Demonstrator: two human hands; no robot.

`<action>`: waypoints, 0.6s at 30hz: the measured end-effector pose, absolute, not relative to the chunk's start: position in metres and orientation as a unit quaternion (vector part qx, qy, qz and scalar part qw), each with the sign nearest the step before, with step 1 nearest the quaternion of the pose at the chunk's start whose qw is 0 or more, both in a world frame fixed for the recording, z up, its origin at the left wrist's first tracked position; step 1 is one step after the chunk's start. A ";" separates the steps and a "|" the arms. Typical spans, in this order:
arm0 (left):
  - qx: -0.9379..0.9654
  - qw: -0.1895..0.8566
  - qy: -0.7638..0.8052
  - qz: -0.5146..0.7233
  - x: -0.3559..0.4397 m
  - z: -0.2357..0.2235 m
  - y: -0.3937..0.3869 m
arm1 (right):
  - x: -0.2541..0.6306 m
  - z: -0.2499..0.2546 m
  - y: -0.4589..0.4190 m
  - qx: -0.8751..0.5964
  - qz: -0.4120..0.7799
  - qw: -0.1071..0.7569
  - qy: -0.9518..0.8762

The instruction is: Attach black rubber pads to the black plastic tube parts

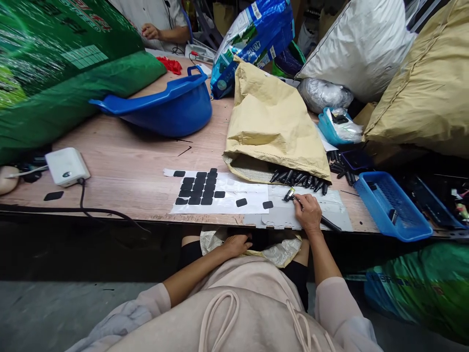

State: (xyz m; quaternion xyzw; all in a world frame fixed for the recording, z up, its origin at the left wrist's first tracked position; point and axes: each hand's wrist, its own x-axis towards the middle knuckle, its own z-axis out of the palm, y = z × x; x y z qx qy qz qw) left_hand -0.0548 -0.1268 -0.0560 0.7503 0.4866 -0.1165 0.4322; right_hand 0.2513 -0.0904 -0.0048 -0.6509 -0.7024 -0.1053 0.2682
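Observation:
My right hand [308,211] is over a grey board [264,222] at the table's front edge, its fingers closed round a slim black-handled tool [330,224]. Just left of its fingertips lies a small black piece with a shiny yellowish part [289,194]. Several black tube-like pieces [300,178] are heaped beyond it, at the mouth of a tan woven sack [274,122]. My left hand [236,244] is low over my lap, at the opening of another sack [284,252]; its fingertips are partly hidden in shadow. Black rounded patches [198,187] sit in rows on a white sheet [238,188].
A blue basin [172,110] stands at back left, near a large green bag [73,83]. A white box [68,166] with cables sits at left. On the right are a blue basket [394,205] and full sacks [421,83]. A co-worker's hand [150,32] shows at the back.

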 end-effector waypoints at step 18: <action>0.773 0.249 0.539 0.223 0.062 0.046 0.037 | 0.249 -0.005 -0.091 -0.655 -0.089 0.273 -0.699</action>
